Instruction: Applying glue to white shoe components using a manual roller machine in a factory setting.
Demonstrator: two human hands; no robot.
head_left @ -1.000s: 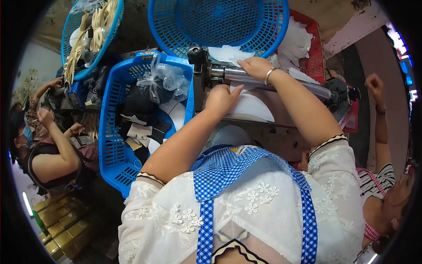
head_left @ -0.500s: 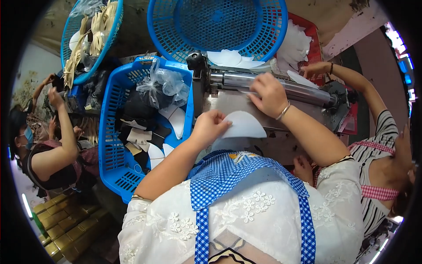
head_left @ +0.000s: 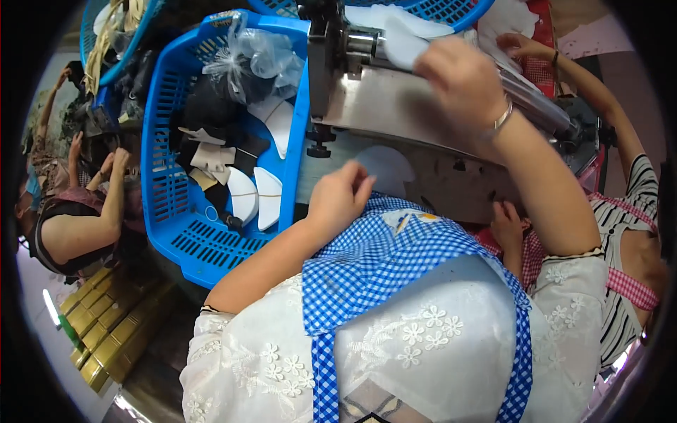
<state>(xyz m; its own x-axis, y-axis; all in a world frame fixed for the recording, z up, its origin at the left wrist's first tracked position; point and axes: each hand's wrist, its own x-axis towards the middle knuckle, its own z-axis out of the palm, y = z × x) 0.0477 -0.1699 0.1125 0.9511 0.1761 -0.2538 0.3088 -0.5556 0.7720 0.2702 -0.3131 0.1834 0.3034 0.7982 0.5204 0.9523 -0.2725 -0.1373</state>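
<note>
— What's hard to make out?
— The right hand (head_left: 462,79), mostly; it's blurred and covers one edge of a white piece (head_left: 404,44), so I can't tell whether it pinches or merely touches it
— And the left hand (head_left: 342,194)?
— Fingers curled, thumb near them, just beside a pale rounded piece (head_left: 384,166); the palm is hidden, so I can't tell its grip either
— Where exactly is the white piece?
— In front of the metal roller (head_left: 539,107), near its left end, hiding part of it
— Anything cut off?
— The blue basket (head_left: 448,10), by the top edge
— How does the white piece look?
— Plain and thin, with a rounded edge; its full outline is hidden behind the fingers
</note>
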